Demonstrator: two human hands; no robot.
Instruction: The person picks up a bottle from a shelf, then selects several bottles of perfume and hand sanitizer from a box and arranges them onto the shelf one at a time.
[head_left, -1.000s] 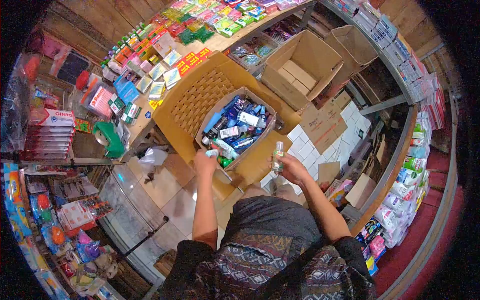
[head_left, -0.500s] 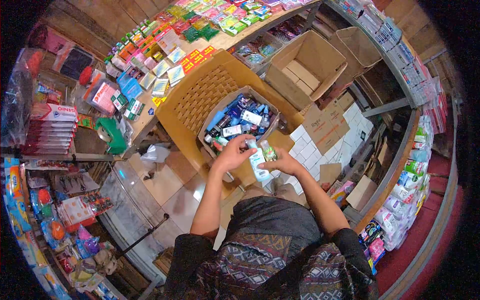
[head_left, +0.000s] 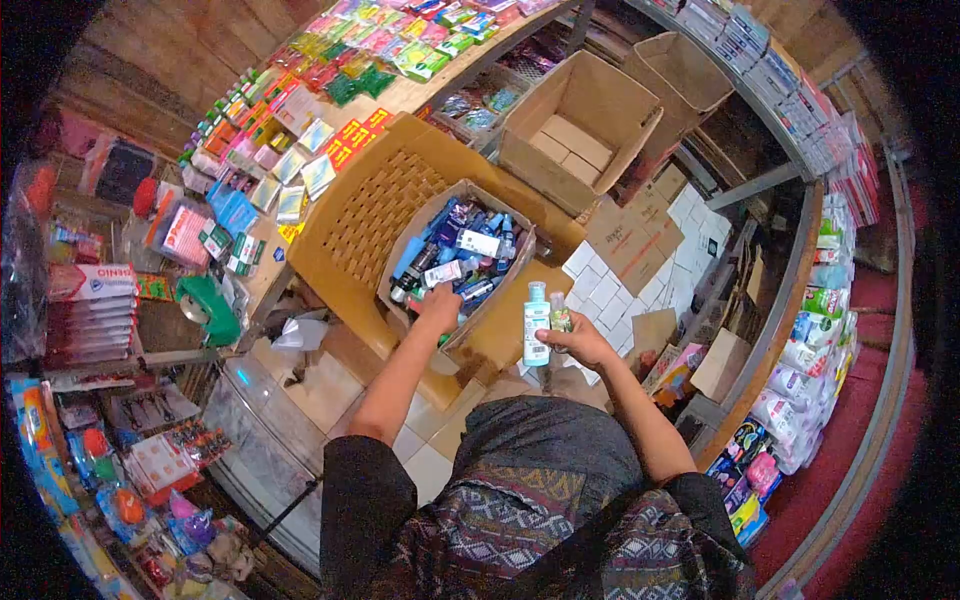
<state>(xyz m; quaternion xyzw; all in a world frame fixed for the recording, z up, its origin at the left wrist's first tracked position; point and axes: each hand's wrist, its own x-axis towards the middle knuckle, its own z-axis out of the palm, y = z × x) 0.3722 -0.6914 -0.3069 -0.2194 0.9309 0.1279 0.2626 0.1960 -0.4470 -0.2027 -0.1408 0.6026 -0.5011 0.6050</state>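
My right hand is wrapped round a light blue bottle and a small clear bottle with a green label, held side by side and upright. My left hand reaches into the near left edge of a cardboard box full of blue, dark and white bottles. Its fingers are bent among the bottles, and what they hold, if anything, is hidden. The box rests on the seat of a tan plastic chair with a woven-pattern back.
Two cardboard boxes, one an open brown box, stand beyond the chair. A wooden table with packets runs along the back left. Flattened cardboard lies on the floor. At the right, a shelf edge borders wrapped packs.
My left hand has let go of the light blue bottle and moved left into the box. My right hand now holds both bottles, slightly further right and more upright. The view has shifted slightly.
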